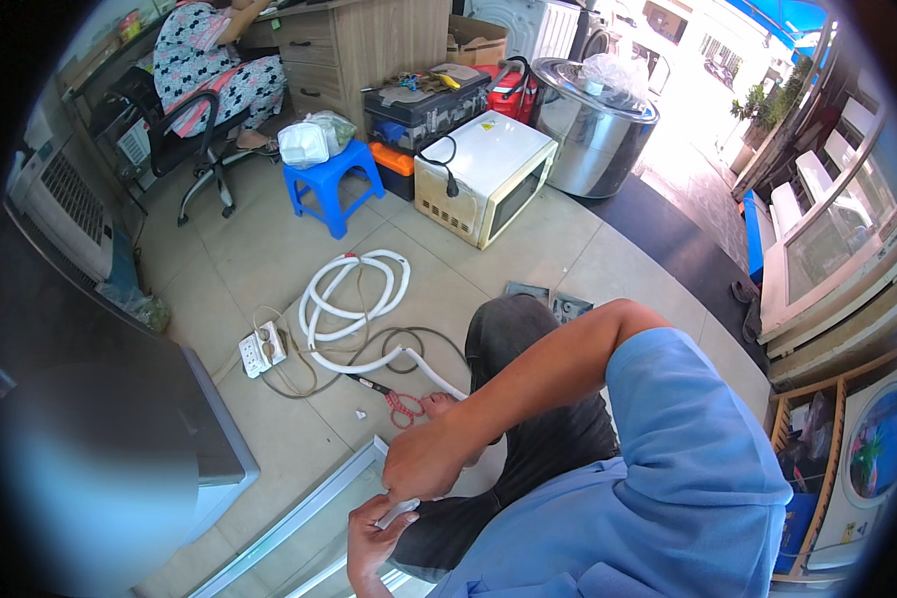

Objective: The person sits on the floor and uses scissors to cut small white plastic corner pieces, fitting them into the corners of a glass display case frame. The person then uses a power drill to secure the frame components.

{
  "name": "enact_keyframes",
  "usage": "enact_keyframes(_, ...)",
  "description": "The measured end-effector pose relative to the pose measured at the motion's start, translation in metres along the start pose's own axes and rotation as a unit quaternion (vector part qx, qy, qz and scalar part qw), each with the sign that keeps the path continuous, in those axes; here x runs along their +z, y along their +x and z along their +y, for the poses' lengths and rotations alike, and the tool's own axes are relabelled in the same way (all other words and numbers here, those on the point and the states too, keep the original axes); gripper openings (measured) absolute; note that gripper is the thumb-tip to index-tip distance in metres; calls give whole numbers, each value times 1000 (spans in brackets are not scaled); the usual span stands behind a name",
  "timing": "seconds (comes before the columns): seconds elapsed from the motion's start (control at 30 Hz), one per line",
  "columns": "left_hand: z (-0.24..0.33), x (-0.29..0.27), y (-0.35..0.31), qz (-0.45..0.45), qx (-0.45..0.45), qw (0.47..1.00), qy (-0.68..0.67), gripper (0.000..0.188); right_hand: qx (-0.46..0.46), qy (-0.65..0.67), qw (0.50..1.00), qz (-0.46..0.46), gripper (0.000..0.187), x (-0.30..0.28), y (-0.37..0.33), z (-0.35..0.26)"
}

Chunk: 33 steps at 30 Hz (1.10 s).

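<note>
My right hand (424,463) is bent into a fist, its back toward me, so whatever it grips is hidden. Right below it and touching it, my left hand (374,543) pinches a small white piece (399,512) that shows between the two hands. Both hands are above a glass panel (314,523) with a pale metal frame, which lies beside my bent leg. Scissors (403,407) with red-wrapped handles rest on the floor near my foot (439,403). A loosely coiled white tube (357,319) runs across the tiles toward my foot, where my leg hides the rest.
A white power strip (262,351) with cables sits left of the coil. Farther off stand a blue stool (334,189) with bags, a microwave (483,177), a toolbox (419,110) and a steel drum (598,130). Another person (209,70) sits at a desk. A dark-grey appliance (214,419) borders the left.
</note>
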<state>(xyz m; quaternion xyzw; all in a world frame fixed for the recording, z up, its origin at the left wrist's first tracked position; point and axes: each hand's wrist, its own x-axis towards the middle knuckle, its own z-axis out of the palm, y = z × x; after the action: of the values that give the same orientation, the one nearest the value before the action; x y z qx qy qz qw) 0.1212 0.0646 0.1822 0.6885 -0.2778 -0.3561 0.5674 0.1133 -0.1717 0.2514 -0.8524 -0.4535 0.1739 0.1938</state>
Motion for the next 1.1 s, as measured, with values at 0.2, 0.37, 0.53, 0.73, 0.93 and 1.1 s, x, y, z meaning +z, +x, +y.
enact_keyframes(0.2,-3,-9,6,-41,-28,991,-127,24,-14,-40,996,78,15,8,4,-1)
enact_keyframes(0.37,2,-15,5,-14,-79,975,-209,13,71,-101,991,49,18,-57,-1,-24)
enact_keyframes(0.53,7,-22,13,8,-30,998,61,11,54,-148,975,157,18,-168,-37,-83)
enact_keyframes(0.73,12,-7,6,31,-14,993,-115,21,43,-95,989,109,21,-197,-20,-115)
enact_keyframes(0.93,-26,-27,20,63,72,972,-216,31,8,-73,997,-4,24,-175,22,-85)
enact_keyframes(1.1,-65,10,-30,243,-3,937,-250,9,173,-2,967,-186,28,-20,118,-24)
